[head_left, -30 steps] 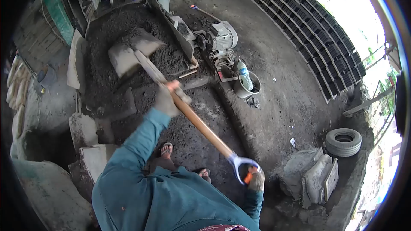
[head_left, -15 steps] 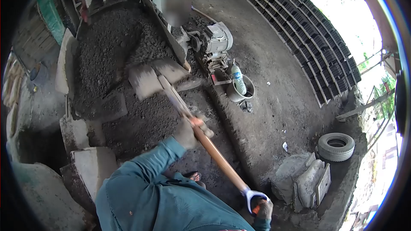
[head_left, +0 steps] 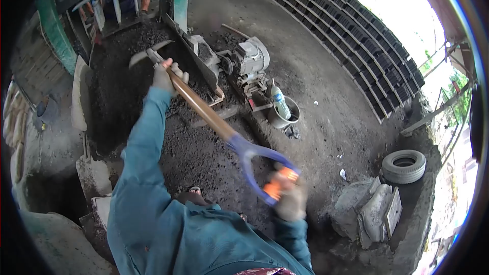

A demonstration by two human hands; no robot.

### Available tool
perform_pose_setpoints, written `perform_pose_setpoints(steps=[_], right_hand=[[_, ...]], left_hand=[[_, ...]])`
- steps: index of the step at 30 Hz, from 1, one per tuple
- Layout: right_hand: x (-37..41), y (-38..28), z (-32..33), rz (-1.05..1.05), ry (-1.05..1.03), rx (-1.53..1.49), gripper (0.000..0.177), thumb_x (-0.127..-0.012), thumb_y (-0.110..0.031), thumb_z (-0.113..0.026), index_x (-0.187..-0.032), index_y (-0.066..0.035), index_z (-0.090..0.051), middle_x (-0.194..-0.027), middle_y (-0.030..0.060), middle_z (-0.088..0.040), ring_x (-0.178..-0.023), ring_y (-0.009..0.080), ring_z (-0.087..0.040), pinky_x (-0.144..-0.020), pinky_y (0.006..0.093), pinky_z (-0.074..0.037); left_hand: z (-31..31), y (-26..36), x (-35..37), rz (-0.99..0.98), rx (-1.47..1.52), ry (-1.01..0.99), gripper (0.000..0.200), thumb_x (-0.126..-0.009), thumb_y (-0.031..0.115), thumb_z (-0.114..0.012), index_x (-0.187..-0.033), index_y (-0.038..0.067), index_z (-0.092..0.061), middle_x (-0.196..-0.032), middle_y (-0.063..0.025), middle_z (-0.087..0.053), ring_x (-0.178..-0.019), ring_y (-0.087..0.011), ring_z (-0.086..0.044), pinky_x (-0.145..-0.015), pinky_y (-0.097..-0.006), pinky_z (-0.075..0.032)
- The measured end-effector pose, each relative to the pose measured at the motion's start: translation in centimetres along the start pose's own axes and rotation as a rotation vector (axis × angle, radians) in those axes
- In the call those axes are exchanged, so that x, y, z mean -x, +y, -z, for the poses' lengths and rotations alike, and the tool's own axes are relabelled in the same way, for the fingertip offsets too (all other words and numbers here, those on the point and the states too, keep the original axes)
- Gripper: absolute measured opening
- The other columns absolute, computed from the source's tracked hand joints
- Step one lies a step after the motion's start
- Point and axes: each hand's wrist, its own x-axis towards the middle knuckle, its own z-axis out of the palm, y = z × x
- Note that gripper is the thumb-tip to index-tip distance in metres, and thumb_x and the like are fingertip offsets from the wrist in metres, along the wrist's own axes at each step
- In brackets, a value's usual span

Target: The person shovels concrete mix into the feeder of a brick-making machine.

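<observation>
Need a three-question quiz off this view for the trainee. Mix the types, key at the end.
1. True or false: the tire by the wall stands upright on its tread.
2. Fill in the blank: the ____ hand is at the D-handle of the shovel.
3. Where is the bottle?
A) On top of the motor
B) Inside the tire
C) In the bucket

Key:
1. False; the tire lies flat on its side.
2. Right; the right hand is there, while the left hand holds the shaft near the blade.
3. C
</observation>
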Motion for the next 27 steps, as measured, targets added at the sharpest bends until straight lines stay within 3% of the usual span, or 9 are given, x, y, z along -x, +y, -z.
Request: perform_pose_setpoints(steps=[3, 6, 9, 12, 16, 22, 23, 25, 27], right_hand=[[3.3, -7.1, 8.8, 0.288, 0.175, 0.136, 0.055, -0.082, -0.043, -0.076, -0.11, 0.002, -0.059, -0.08, 0.0038, -0.062, -0.061, 0.0131, -0.06, -0.052, 0.0266, -0.049], [4.1, -13.8, 15.6, 0.728, 0.363, 0.634, 0.061, -0.083, -0.048, -0.074, -0.111, 0.004, -0.059, -0.086, 0.0086, -0.063, -0.073, 0.0192, -0.063, -0.066, 0.034, -0.052], [2.9, -21.0, 20.4, 1.088, 0.303, 0.874, 0.054, -0.084, -0.04, -0.079, -0.111, 0.004, -0.062, -0.094, 0.0108, -0.065, -0.085, 0.0211, -0.064, -0.08, 0.0341, -0.053], [-0.1, -27.8, 23.2, 1.431, 0.634, 0.799, 0.04, -0.092, -0.034, -0.073, -0.103, 0.004, -0.067, -0.095, 0.0135, -0.067, -0.087, 0.0239, -0.067, -0.082, 0.0367, -0.056], [-4.2, -41.3, 23.5, 1.852, 0.405, 0.92, 0.026, -0.094, -0.022, -0.07, -0.101, 0.003, -0.069, -0.096, 0.0113, -0.07, -0.088, 0.0227, -0.069, -0.083, 0.0359, -0.057], [-0.3, -40.4, -6.0, 2.334, -0.122, 0.76, 0.028, -0.089, -0.032, -0.072, -0.087, -0.008, -0.059, -0.066, 0.0021, -0.058, -0.058, 0.0187, -0.06, -0.056, 0.0358, -0.051], [-0.6, -41.3, -8.5, 2.593, -0.015, 0.885, 0.026, -0.091, -0.03, -0.071, -0.087, -0.007, -0.058, -0.066, 0.0025, -0.057, -0.056, 0.0178, -0.059, -0.051, 0.0347, -0.05], [-2.5, -40.4, -14.4, 2.809, -0.065, 0.886, 0.026, -0.092, -0.029, -0.069, -0.086, -0.007, -0.057, -0.066, 0.0029, -0.056, -0.052, 0.0157, -0.057, -0.047, 0.0327, -0.048], [-2.2, -32.5, -17.8, 2.331, -0.047, 0.917, 0.02, -0.091, -0.023, -0.071, -0.096, -0.005, -0.064, -0.083, 0.0058, -0.064, -0.07, 0.0154, -0.062, -0.064, 0.031, -0.052]], left_hand=[[-4.0, -4.9, 10.2, 0.172, 0.279, -0.281, 0.038, -0.096, 0.047, -0.059, -0.088, 0.01, -0.057, -0.064, 0.0045, -0.049, -0.059, -0.0157, -0.051, -0.087, -0.0437, -0.051], [-6.0, -9.6, 17.4, 0.288, 0.32, -0.559, 0.071, -0.098, 0.068, -0.038, -0.097, 0.003, -0.067, -0.077, -0.006, -0.063, -0.081, -0.027, -0.059, -0.095, -0.0499, -0.045], [-6.3, -15.3, 21.2, 0.092, 0.245, -0.516, 0.07, -0.098, 0.061, -0.046, -0.111, -0.006, -0.063, -0.111, -0.0223, -0.063, -0.1, -0.0357, -0.063, -0.102, -0.0577, -0.046], [-7.6, -18.2, 25.7, 0.004, 0.178, -0.627, 0.078, -0.096, 0.069, -0.043, -0.118, -0.003, -0.064, -0.108, -0.0207, -0.067, -0.099, -0.0355, -0.066, -0.097, -0.0549, -0.048], [-6.6, -18.4, 28.8, -0.159, 0.102, -0.667, 0.087, -0.094, 0.072, -0.044, -0.123, -0.008, -0.059, -0.115, -0.0245, -0.066, -0.102, -0.0356, -0.065, -0.096, -0.0522, -0.049], [-3.0, -13.3, 27.1, -0.104, 0.623, -1.081, 0.104, -0.091, 0.083, -0.017, -0.122, -0.006, -0.063, -0.117, -0.0223, -0.067, -0.096, -0.0299, -0.064, -0.097, -0.0526, -0.04], [-2.1, -9.9, 26.6, -0.142, 0.433, -0.823, 0.107, -0.091, 0.081, -0.004, -0.117, 0.0, -0.069, -0.11, -0.018, -0.07, -0.094, -0.0295, -0.063, -0.101, -0.0548, -0.035], [1.7, -5.2, 19.7, -0.261, 0.373, -0.932, 0.104, -0.094, 0.076, 0.0, -0.112, 0.002, -0.072, -0.101, -0.0162, -0.073, -0.094, -0.0318, -0.063, -0.102, -0.0557, -0.035], [4.4, -0.2, 15.7, -0.178, 0.365, -0.676, 0.096, -0.094, 0.073, -0.015, -0.112, -0.004, -0.069, -0.097, -0.0197, -0.072, -0.098, -0.0349, -0.063, -0.109, -0.0578, -0.031]])
